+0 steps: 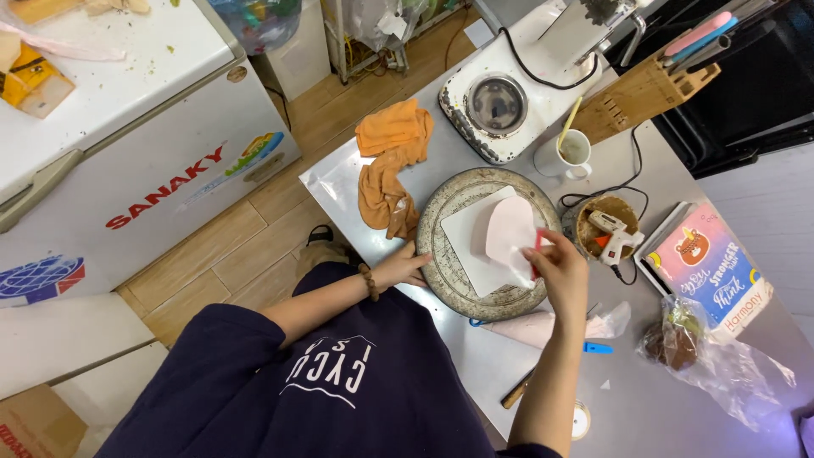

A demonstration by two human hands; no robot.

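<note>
A round grey turntable (441,222) stands on the steel table, with a white square board (466,242) on it and a pale pink heart-shaped cake (509,231) on the board. My left hand (405,267) rests on the turntable's near-left rim, fingers laid on the edge. My right hand (560,267) holds a small red scraper (537,251) against the cake's right side.
An orange cloth (392,161) lies left of the turntable. Behind it are a white appliance (500,106), a white mug (570,153) and a wooden knife block (640,93). A glue gun (615,233), a pink box (708,267), a piping bag (543,326) and a plastic bag (712,356) lie at right. A white chest freezer (127,127) stands left.
</note>
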